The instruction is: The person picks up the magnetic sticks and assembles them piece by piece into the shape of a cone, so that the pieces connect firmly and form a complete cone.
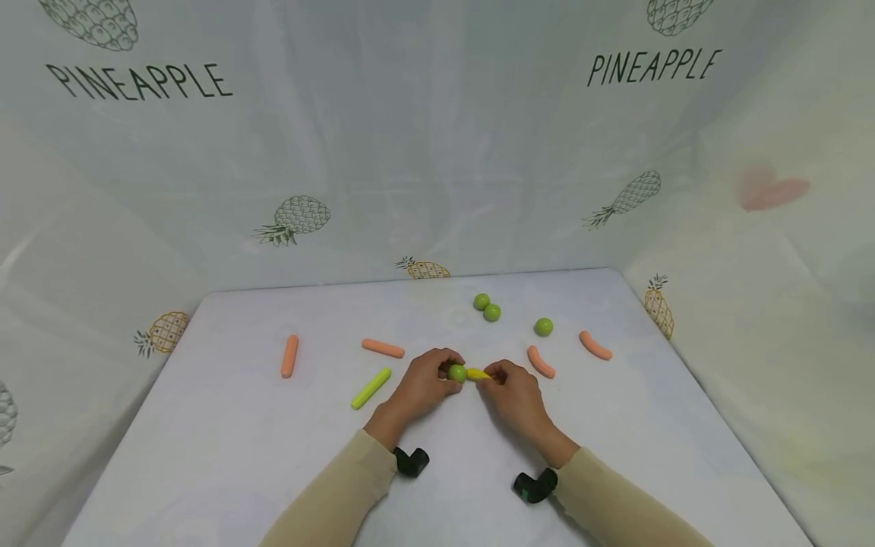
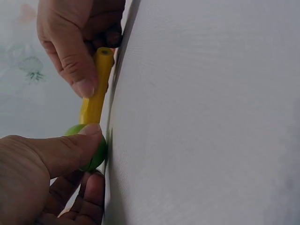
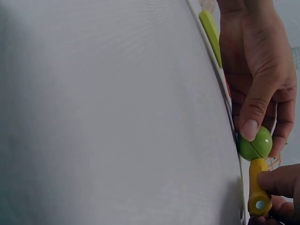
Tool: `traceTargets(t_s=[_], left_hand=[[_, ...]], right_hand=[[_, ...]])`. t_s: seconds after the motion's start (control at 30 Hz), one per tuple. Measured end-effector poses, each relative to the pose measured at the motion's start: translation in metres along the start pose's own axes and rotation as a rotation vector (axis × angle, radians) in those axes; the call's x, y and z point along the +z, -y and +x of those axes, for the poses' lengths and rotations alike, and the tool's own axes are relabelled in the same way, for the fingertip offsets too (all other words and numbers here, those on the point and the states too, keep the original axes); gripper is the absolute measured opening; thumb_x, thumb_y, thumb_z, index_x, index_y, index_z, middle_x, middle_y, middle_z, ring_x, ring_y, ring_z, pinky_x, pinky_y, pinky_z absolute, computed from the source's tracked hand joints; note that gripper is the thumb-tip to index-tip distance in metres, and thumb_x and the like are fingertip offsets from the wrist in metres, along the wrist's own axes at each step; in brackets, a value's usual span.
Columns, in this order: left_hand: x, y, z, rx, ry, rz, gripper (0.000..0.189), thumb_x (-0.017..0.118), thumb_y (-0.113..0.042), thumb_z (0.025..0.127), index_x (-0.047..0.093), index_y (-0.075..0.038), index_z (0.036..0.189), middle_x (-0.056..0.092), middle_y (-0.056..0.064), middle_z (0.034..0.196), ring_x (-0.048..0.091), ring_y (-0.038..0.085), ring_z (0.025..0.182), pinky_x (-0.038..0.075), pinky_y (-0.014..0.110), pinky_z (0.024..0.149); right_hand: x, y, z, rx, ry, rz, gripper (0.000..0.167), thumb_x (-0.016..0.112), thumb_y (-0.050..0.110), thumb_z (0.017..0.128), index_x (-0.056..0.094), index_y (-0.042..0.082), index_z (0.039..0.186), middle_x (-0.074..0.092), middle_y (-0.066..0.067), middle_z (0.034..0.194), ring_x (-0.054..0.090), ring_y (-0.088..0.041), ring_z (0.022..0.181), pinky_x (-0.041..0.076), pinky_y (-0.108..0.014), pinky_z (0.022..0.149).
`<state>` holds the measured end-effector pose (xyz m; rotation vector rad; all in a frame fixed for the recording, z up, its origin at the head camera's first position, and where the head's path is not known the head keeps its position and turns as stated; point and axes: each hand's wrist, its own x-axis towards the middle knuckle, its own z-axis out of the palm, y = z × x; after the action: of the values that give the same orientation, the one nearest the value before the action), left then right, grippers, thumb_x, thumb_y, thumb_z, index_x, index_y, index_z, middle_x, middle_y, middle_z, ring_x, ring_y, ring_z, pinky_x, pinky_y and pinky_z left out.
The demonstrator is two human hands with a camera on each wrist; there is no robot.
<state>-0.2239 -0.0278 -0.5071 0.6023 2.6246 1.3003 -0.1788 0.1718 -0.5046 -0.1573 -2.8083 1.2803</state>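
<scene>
Near the table's middle, my left hand point(image 1: 425, 380) pinches a green ball point(image 1: 457, 373) between thumb and fingers. My right hand point(image 1: 517, 400) pinches a short yellow rod point(image 1: 478, 374) just to the right of it. In the left wrist view the rod's far end meets the ball point(image 2: 99, 154), and its other end shows a small round inset. The right wrist view has the same pair, with the yellow rod point(image 3: 259, 183) against the ball point(image 3: 255, 144) and both close over the tabletop. A straight lime-green rod point(image 1: 371, 388) lies left of my left hand.
Straight orange rods point(image 1: 290, 356) lie at the left and behind my left hand. Curved orange pieces point(image 1: 541, 362) lie beyond my right hand. Three more green balls point(image 1: 543, 327) sit toward the back of the white table point(image 1: 225, 456). A pineapple-print cloth point(image 1: 437, 152) hangs behind.
</scene>
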Motion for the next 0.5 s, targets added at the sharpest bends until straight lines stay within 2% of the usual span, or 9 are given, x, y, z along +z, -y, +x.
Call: traceTargets(t_s=[0.23,0.5], left_hand=[[0.0014,0.0008,-0.0010,0.000,-0.013,0.006,0.034,0.085,-0.016,0.091,0.071,-0.018,0.122,0.066,0.000,0.116,0.061,0.014,0.099,0.054,0.032,0.088],[0.0012,0.0018,-0.0025,0.006,-0.023,0.020,0.036,0.081,-0.013,0.094,0.075,-0.021,0.128,0.060,0.000,0.119,0.056,0.011,0.097,0.050,0.027,0.086]], right_hand=[[-0.0008,-0.0006,-0.0034,-0.015,0.018,-0.019,0.016,0.077,0.015,0.094,0.074,0.007,0.107,0.074,-0.003,0.095,0.064,-0.017,0.087,0.053,-0.035,0.077],[0.0008,0.0014,-0.0095,-0.050,0.046,-0.026,0.013,0.076,0.019,0.096,0.076,0.009,0.105,0.073,0.002,0.088,0.061,-0.011,0.078,0.051,-0.029,0.070]])
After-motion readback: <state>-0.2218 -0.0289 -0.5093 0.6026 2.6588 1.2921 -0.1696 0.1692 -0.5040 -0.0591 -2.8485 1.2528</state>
